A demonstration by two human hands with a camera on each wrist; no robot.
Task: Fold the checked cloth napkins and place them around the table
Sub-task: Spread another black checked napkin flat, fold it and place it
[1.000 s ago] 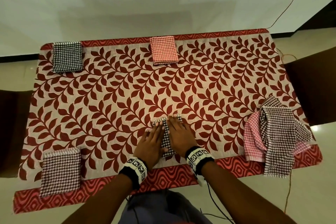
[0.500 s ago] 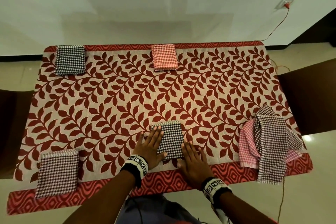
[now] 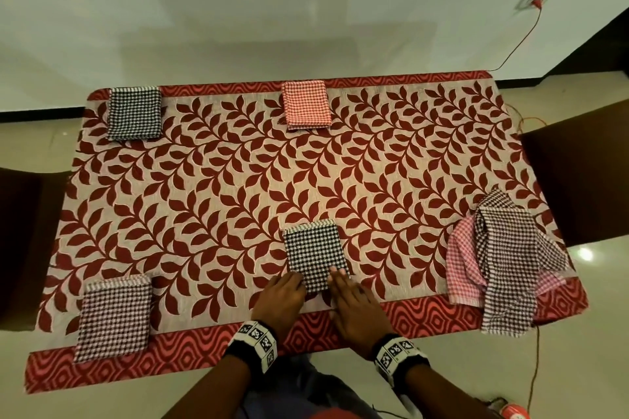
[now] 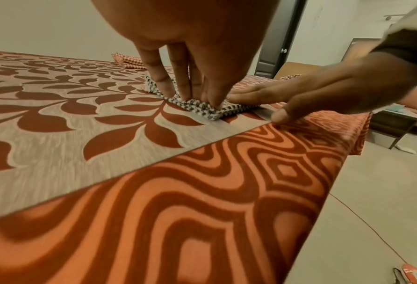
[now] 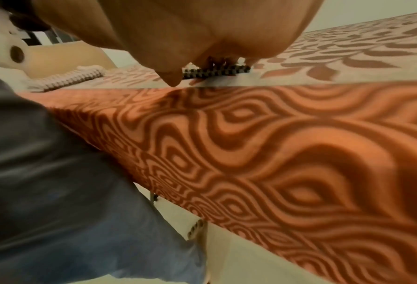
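On the long table under its red leaf-print tablecloth (image 3: 238,180), the near-centre spot has just changed: the folded black-and-white checked napkin (image 3: 315,253) now lies bare where both palms covered it a second ago. The left hand (image 3: 280,299) and right hand (image 3: 357,309) have slid back to its near edge, fingers straight and flat, gripping nothing (right fingertips mostly hidden in the wrist view, so probably just pressing). Fold looks done, placed at the fourth spot. Next largest: the loose heap of pink and dark checked napkins (image 3: 503,265) at the right end, still unfolded. Three folded ones sit near-left (image 3: 114,316), far-left (image 3: 134,112), far-centre (image 3: 306,105). Nothing blocks reach.
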